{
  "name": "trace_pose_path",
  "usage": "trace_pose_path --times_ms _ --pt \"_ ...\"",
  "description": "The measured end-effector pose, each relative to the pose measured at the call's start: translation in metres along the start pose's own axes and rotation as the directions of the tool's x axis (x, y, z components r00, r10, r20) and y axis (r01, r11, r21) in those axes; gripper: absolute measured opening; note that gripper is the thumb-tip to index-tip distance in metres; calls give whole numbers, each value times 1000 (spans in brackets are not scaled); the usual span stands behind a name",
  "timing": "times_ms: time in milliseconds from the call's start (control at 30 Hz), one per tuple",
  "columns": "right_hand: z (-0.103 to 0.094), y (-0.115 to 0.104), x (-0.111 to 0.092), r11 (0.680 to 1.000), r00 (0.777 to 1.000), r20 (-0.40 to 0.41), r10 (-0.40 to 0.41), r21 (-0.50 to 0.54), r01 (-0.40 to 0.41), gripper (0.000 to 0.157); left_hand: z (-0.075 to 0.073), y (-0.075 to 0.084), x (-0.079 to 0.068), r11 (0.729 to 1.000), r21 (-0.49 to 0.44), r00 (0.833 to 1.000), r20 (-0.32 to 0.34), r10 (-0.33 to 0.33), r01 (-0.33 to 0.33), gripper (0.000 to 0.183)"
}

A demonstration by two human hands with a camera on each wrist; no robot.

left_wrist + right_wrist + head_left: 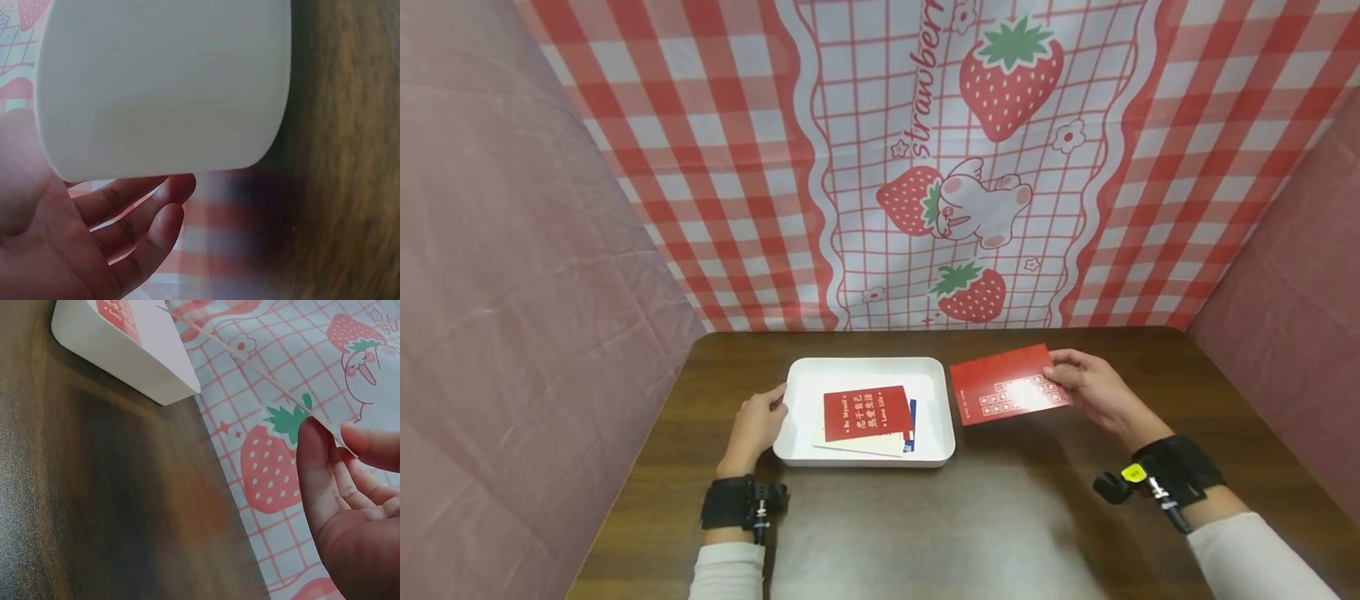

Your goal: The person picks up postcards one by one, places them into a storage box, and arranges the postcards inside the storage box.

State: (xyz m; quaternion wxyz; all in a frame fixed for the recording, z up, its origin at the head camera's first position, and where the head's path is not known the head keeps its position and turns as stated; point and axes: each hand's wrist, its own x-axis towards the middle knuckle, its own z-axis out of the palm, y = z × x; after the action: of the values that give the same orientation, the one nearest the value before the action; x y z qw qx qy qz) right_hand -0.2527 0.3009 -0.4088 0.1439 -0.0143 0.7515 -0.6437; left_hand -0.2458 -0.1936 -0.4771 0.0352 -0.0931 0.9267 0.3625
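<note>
My left hand point(756, 425) is at the left end of a white tray point(943, 375), its fingers bent against the outer wall and the thumb at the rim. In the left wrist view the tray point(169, 94) hides part of that thumb. Inside the tray lies a small pile of cards, a red card point(865, 412) with white lettering on top. To the right of the tray my right hand point(1093, 392) pinches another red card point(1003, 383) by its right edge between thumb and fingers. In the right wrist view this card point(256, 369) shows nearly edge-on, raised above the table.
Below the red card on top, a cream card point(857, 446) and a blue-edged piece point(912, 425) stick out. The brown wooden table point(662, 500) carries the tray. A strawberry-print cloth point(880, 275) hangs behind, with pink cloth point(535, 333) at both sides.
</note>
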Motion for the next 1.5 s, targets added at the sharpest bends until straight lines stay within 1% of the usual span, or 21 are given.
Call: trace_pose_path --times_ms 100,267,433,600,700,833,967,1067,1167,1267,1400,1500 --pt "2 -3 -1 1000 1000 -1 2 -15 -2 39 -1 0 0 1000 4 1000 -3 7 -7 47" --pt "8 -5 0 1000 1000 -3 4 -5 -4 39 -3 0 0 1000 12 1000 -4 9 -9 47" --pt "16 -5 2 1000 1000 -1 9 13 -9 38 -2 -1 0 1000 2 1000 12 -13 13 47" --pt "23 -3 6 999 1000 8 -12 51 11 32 -1 -1 1 1000 -3 999 18 -31 31 47" --pt "28 -3 8 998 1000 12 -17 62 16 32 -1 0 1 999 -6 999 17 -36 36 47" --pt "35 -3 12 999 1000 26 -10 51 8 37 -1 0 1 1000 -3 999 10 -31 31 47" --pt "44 -3 16 999 1000 27 -4 48 2 35 -2 1 1 1000 2 1000 3 -25 25 47" --pt "50 -2 20 999 1000 15 4 52 -5 32 -2 1 1 1000 3 1000 0 -19 19 47" --pt "57 -1 22 999 1000 3 15 42 -15 34 -1 1 1 1000 6 1000 -7 -9 9 47" --pt "64 0 24 999 999 -14 29 43 -29 36 -1 0 1 1000 3 1000 -3 -11 11 47" --pt "72 1 27 998 999 -14 39 55 -38 37 1 -1 1 1000 -2 1000 10 -23 23 47" --pt "80 0 29 998 999 -7 35 58 -34 38 0 -1 1 1000 -6 1000 6 -21 21 47"
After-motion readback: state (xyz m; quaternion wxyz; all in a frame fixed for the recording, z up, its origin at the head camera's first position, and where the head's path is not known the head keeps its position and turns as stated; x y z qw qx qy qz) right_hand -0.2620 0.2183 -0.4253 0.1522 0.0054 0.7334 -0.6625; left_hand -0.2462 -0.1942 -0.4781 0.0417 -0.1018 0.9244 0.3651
